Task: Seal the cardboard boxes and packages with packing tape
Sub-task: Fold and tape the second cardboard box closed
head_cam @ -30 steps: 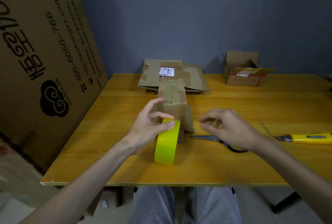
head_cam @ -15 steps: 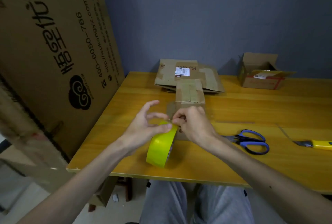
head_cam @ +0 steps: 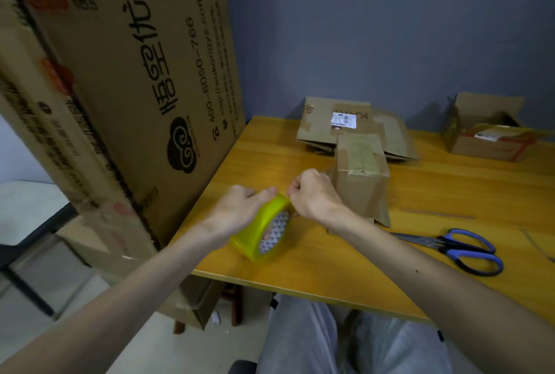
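A yellow roll of packing tape stands tilted on the wooden table near its front left corner. My left hand grips the roll from the left, thumb on its top edge. My right hand pinches at the roll's upper rim, fingers curled; the tape end itself is too small to see. Just behind my right hand stands a small brown cardboard box with old tape on its top flaps.
A flattened carton lies at the back of the table, and an open small box sits at the back right. Blue-handled scissors lie to the right. A very large printed carton leans against the table's left edge.
My right hand came from the scissors to the roll's top rim and stays there pinching. The roll tipped further over. My head turned left, so the yellow knife left the view.
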